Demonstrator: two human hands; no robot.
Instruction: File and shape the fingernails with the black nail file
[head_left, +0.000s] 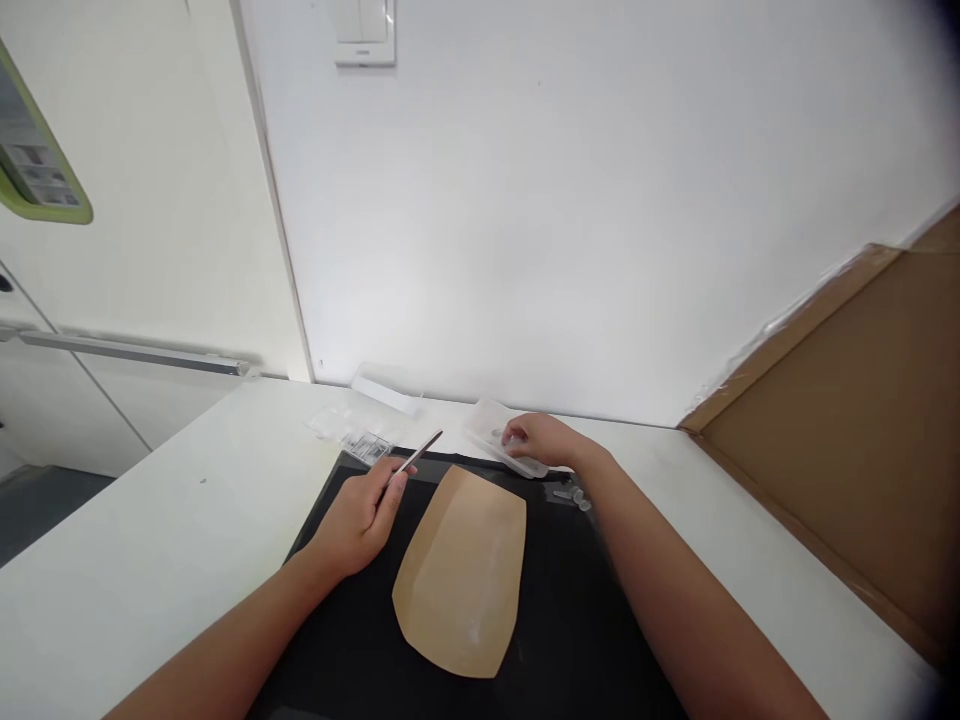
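Note:
My left hand (pixel 364 515) is closed on a thin flat strip (pixel 420 452), pale with a dark edge, tilted up to the right; its kind cannot be made out. At the back of the black mat, my right hand (pixel 541 438) has its fingers curled down into a clear plastic tray (pixel 491 420). What the fingertips hold, if anything, is hidden. Between my hands a tan, paper-like piece (pixel 465 570) with angled edges lies on the black mat (pixel 577 610). Several small clear plastic pieces (pixel 577 496) lie beside my right forearm.
Clear plastic packaging with a printed label (pixel 366 446) lies behind my left hand, near a white strip-like box (pixel 386 393) by the wall. A large cardboard box (pixel 847 420) stands at the right of the white table (pixel 172 520). The wall bounds the table's back.

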